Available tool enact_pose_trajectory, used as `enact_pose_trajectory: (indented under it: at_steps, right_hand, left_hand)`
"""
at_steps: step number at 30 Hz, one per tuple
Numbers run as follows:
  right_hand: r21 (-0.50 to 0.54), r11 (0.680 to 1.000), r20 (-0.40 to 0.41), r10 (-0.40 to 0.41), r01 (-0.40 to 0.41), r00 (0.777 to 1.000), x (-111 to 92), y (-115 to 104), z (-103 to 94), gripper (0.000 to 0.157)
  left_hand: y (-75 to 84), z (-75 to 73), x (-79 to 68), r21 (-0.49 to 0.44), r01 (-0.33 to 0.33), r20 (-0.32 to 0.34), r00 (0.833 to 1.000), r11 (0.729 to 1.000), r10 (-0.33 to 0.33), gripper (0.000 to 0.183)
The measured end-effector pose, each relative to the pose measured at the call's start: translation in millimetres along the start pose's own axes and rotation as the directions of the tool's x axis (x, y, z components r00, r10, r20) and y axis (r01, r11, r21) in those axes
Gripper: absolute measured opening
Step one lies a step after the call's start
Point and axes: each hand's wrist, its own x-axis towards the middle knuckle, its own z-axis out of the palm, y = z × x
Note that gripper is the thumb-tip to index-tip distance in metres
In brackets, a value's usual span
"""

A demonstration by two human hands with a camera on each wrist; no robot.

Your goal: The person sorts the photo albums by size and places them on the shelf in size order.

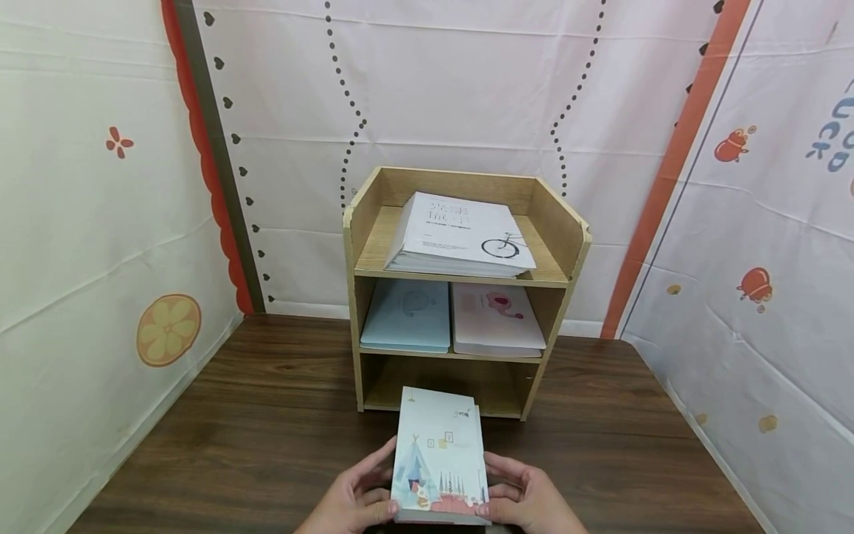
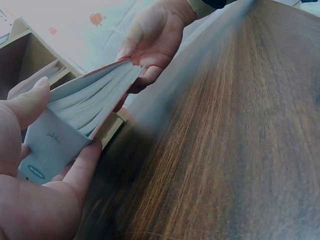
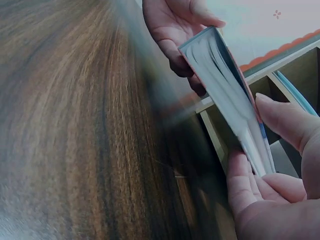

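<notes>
Both hands hold a thick book (image 1: 437, 456) with a pale cover showing a blue tent and small figures. The left hand (image 1: 356, 493) grips its left side, thumb on the cover's lower corner and fingers beneath. On the opposite side the right hand (image 1: 527, 493) grips it the same way. In the left wrist view the book's spine (image 2: 52, 142) faces the left hand, and its page block (image 2: 95, 97) shows slightly fanned. The book is held above the table, in front of the bottom compartment of a wooden shelf (image 1: 351, 311).
A white book (image 1: 460, 230) with a bicycle drawing lies on the shelf's top level. In the middle compartment, a light blue notebook (image 1: 408, 315) lies left of a pink one (image 1: 497, 319). The shelf stands on a dark wooden table (image 1: 267, 415), with printed cloth (image 1: 454, 89) hanging behind.
</notes>
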Motion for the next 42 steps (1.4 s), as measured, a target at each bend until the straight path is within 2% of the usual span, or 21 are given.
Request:
enact_pose_trajectory:
  at_steps: [5, 14, 21, 26, 34, 42]
  right_hand:
    - [-0.015, 0.999, 0.039, -0.039, 0.040, 0.998, -0.5, 0.8, -1.3, 0.086]
    - [-0.070, 0.996, 0.046, -0.055, 0.058, 0.997, 6.9, 0.5, -5.6, 0.080]
    - [-0.067, 0.996, 0.012, -0.066, 0.066, 0.998, 17.0, 5.1, -8.5, 0.078]
    - [-0.081, 0.993, -0.002, -0.084, 0.084, 0.996, 22.6, 8.7, -10.8, 0.077]
    - [-0.100, 0.993, -0.048, -0.060, 0.055, 0.997, 26.5, 9.2, -11.0, 0.079]
    - [-0.057, 0.997, -0.045, -0.044, 0.042, 0.998, 30.7, 11.3, -12.1, 0.076]
  left_hand:
    - [-0.5, 1.6, 2.0, 0.065, -0.047, 0.004, 0.999, 0.997, 0.046, 0.088]
    - [5.1, 3.1, 7.9, 0.173, -0.002, -0.093, 0.995, 0.985, 0.019, 0.089]
    - [3.0, 0.2, 17.3, 0.199, -0.009, -0.128, 0.991, 0.980, 0.035, 0.090]
    - [1.7, -2.4, 23.9, 0.218, 0.009, -0.146, 0.989, 0.976, 0.023, 0.089]
    - [-1.5, -6.7, 30.0, 0.211, 0.017, -0.152, 0.988, 0.977, 0.016, 0.088]
    - [-3.7, -7.9, 32.9, 0.210, 0.026, -0.173, 0.985, 0.977, 0.011, 0.088]
